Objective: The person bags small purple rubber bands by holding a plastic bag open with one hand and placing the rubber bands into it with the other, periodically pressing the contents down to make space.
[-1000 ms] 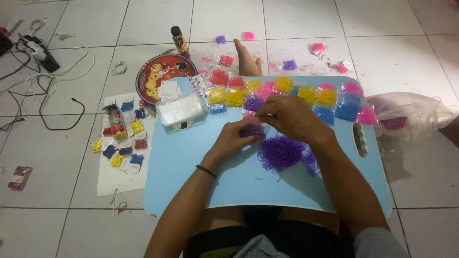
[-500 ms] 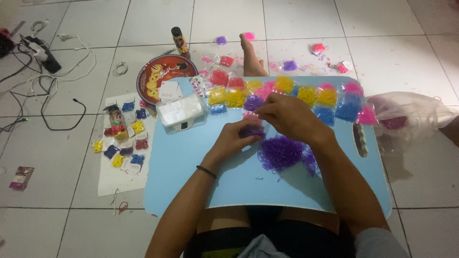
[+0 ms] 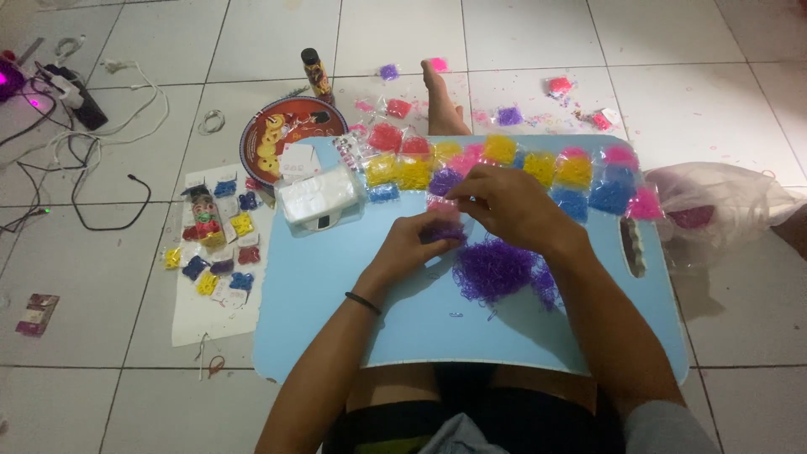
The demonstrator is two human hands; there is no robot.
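Power strip and cables [image 3: 63, 92]: far left on the tiled floor, a dark strip with white and black cords trailing off it.
Paper sheet [image 3: 214, 290]: white, flat on the floor left of the table; it carries small clear packets [image 3: 220, 252] of yellow, blue, purple and red bands.
Round tin lid [image 3: 286, 134]: red and yellow, glossy, lying at the table's far left corner, with a small dark bottle [image 3: 316, 71] standing beyond it.
Clear bag stack [image 3: 319, 195]: a soft white-looking bundle of empty little plastic bags on the table's left part.
Table [image 3: 336, 319]: light blue, smooth, with rounded corners and a slot handle on the right.
Left hand [image 3: 412, 244]: fingers curled and pinching a small packet of purple bands [image 3: 443, 230], held just above the table near its middle.
Row of filled packets [image 3: 504, 172]: red, yellow, purple, pink and blue, lined along the table's far edge.
Right hand [image 3: 508, 206]: fingers pressed together at the top of the same small packet, just beside the left hand.
Loose purple bands [image 3: 496, 269]: a tangled, springy heap on the table, under the right wrist.
Plastic bag [image 3: 723, 206]: thin, crumpled, translucent, on the floor to the right, with something pink inside.
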